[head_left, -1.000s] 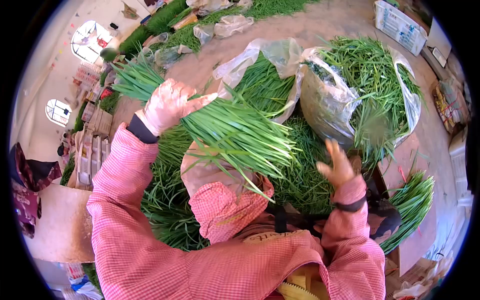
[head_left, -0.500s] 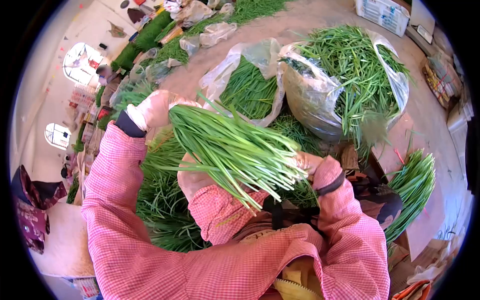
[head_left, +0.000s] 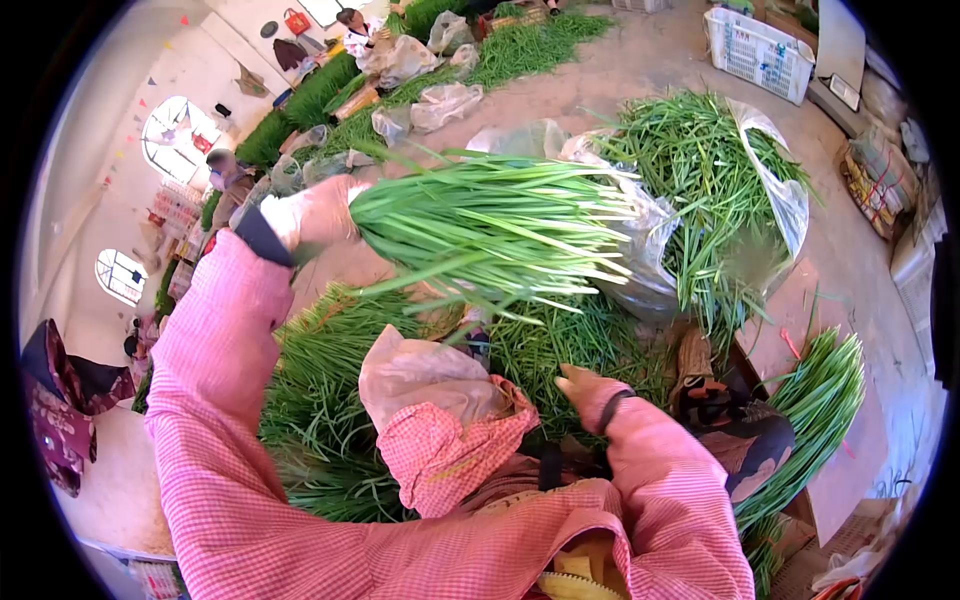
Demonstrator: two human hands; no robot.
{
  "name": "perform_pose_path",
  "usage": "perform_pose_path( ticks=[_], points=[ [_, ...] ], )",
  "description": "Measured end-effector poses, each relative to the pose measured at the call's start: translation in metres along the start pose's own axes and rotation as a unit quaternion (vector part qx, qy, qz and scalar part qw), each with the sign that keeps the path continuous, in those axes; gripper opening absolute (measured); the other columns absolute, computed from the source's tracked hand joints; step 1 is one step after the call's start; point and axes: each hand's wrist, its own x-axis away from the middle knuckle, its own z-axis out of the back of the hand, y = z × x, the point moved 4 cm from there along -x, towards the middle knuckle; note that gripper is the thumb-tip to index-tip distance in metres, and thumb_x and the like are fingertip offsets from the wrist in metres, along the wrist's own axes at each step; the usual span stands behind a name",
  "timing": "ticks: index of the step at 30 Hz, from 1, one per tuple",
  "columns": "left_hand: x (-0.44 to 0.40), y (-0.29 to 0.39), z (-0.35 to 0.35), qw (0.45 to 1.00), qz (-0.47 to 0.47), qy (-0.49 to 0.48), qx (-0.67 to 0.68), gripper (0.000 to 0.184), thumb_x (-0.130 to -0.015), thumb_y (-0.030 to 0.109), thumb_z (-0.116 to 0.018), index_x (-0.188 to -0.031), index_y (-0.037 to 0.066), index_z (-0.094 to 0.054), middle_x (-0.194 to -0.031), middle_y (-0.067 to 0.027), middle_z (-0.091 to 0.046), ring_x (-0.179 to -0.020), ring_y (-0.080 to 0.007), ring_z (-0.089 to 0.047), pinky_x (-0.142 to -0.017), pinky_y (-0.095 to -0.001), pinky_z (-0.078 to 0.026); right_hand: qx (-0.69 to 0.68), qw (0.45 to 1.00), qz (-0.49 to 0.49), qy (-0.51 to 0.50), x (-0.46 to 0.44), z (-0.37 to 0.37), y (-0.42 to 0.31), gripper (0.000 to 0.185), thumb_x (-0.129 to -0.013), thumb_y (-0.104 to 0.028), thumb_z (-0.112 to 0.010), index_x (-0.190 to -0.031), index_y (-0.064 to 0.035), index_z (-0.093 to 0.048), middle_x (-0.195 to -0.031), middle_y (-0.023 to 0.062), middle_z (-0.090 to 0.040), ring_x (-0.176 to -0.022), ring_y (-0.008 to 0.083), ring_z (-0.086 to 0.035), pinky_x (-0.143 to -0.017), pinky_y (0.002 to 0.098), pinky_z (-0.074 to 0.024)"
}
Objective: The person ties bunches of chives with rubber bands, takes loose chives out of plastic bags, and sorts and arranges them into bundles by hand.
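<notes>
My left hand (head_left: pixel 322 212), in a pale glove, is closed round the leafy end of a bunch of garlic chives (head_left: pixel 490 225). The bunch lies roughly level in the air, its pale cut ends fanned out to the right. Below those ends is my right hand (head_left: pixel 590 393), apart from the bunch, with its fingers stretched out and nothing seen in them. Beneath it are loose green leaves (head_left: pixel 540 350). Between my arms is a bulge of pink checked cloth (head_left: pixel 455 440) with a pale plastic-like cover on it. More chives (head_left: pixel 340 360) are heaped on the left.
A large clear plastic bag (head_left: pixel 655 270) full of loose greens (head_left: pixel 700 180) stands ahead. Another chive bundle (head_left: pixel 815 400) lies at the right. A white crate (head_left: pixel 760 52) stands at the back right. Farther left, people sit among rows of greens (head_left: pixel 410 100) and plastic bags (head_left: pixel 445 105).
My right hand has let go of the cut ends and moved down and left. The bunch, still in my left hand, has swung up to a more level position. The view has shifted slightly.
</notes>
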Motion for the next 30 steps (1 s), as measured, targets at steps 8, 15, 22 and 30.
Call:
perform_pose_path(
  ticks=[8, 15, 22, 30],
  points=[
    [0.080, -0.026, -0.140, 0.968, 0.016, -0.146, 0.206, 0.066, -0.065, -0.005, -0.068, -0.125, 0.006, -0.042, -0.121, -0.0064, -0.051, -0.106, -0.0133, -0.048, -0.093, -0.0295, -0.038, -0.940, 0.153, 0.281, 0.115, -0.073, 0.100, -0.061, 0.050, -0.089, -0.039, -0.041, -0.128, -0.0083, -0.037, -0.115, 0.0105, -0.044, -0.107, 0.0274, -0.044, -0.095, 0.0411, -0.0341],
    [0.129, -0.079, -0.343, 0.894, 0.010, -0.216, 0.393, 0.079, -0.068, 0.005, -0.069, -0.135, 0.006, -0.027, -0.128, -0.0106, -0.042, -0.120, -0.0192, -0.035, -0.100, -0.0331, -0.027, -0.975, 0.135, 0.141, 0.104, -0.044, 0.028, -0.058, 0.048, -0.090, -0.043, -0.037, -0.122, -0.0086, -0.045, -0.092, 0.0068, -0.056, -0.093, 0.0243, -0.051, -0.092, 0.0420, -0.0362],
    [0.167, -0.060, -0.224, 0.979, 0.022, 0.107, 0.174, 0.111, -0.059, 0.035, -0.079, -0.138, 0.002, -0.009, -0.138, -0.0161, -0.026, -0.129, -0.0259, -0.024, -0.106, -0.0371, -0.014, -0.923, 0.078, 0.376, 0.029, -0.063, 0.023, -0.071, 0.047, -0.091, -0.039, -0.033, -0.120, -0.0034, -0.044, -0.096, 0.0116, -0.057, -0.096, 0.0292, -0.050, -0.094, 0.0421, -0.0363],
    [0.035, -0.050, -0.287, 0.924, -0.131, -0.146, 0.327, 0.102, -0.057, 0.039, -0.079, -0.136, 0.007, -0.023, -0.136, -0.0097, -0.032, -0.122, -0.0225, -0.034, -0.101, -0.0374, -0.027, -0.943, 0.172, 0.283, -0.023, -0.054, 0.050, -0.077, 0.067, -0.077, -0.051, -0.056, -0.121, -0.0026, -0.044, -0.111, 0.0163, -0.053, -0.103, 0.0306, -0.053, -0.085, 0.0418, -0.0467]
  ],
)
